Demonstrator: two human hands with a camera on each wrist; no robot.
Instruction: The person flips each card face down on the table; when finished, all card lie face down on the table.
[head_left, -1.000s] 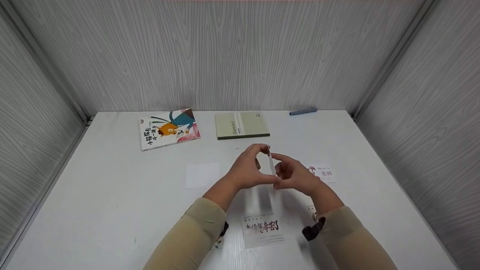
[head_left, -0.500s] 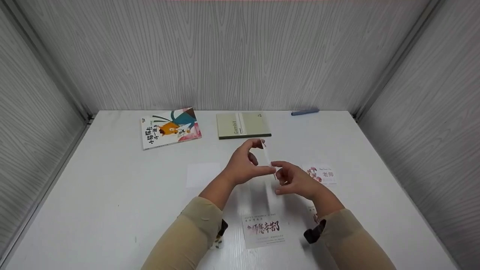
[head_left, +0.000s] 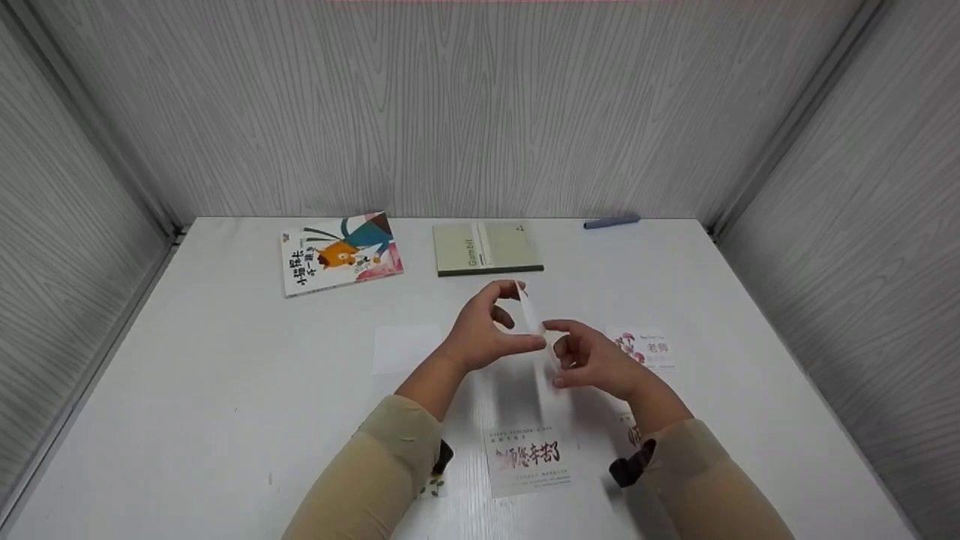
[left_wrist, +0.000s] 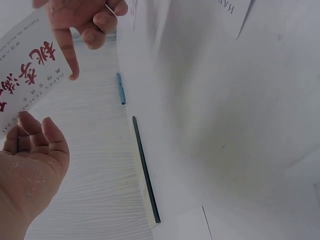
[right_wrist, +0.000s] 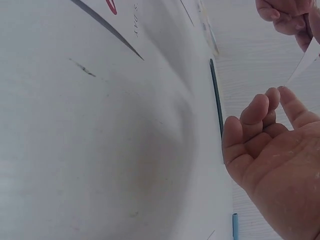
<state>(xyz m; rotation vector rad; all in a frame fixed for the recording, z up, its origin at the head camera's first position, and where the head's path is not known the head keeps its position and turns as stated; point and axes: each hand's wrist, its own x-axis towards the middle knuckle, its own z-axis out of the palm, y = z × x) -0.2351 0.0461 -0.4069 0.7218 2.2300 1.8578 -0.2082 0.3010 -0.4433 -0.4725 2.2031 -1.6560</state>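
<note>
My left hand (head_left: 487, 330) holds a white greeting card (head_left: 529, 307) up above the table, thumb at its near edge and fingers at its far edge. The head view shows this card almost edge-on; red Chinese characters show on the card (left_wrist: 30, 70) in the left wrist view. My right hand (head_left: 596, 356) is just to its right, with the index fingertip (right_wrist: 286, 91) at a corner of the card and the other fingers loosely bent. The right thumb stands apart from the card. Below the hands, a card with red writing (head_left: 529, 459) lies flat.
On the table lie a blank white card (head_left: 405, 349), a flower-printed card (head_left: 646, 349) and cards partly covered by the sleeves (head_left: 631, 431). Farther back are a picture book (head_left: 341, 255), a green notebook (head_left: 487, 250) and a blue pen (head_left: 611, 223). Panel walls enclose the table.
Both hands held the card a second ago; the right thumb has since come off it and dropped lower. The left hand has shifted slightly left with the card.
</note>
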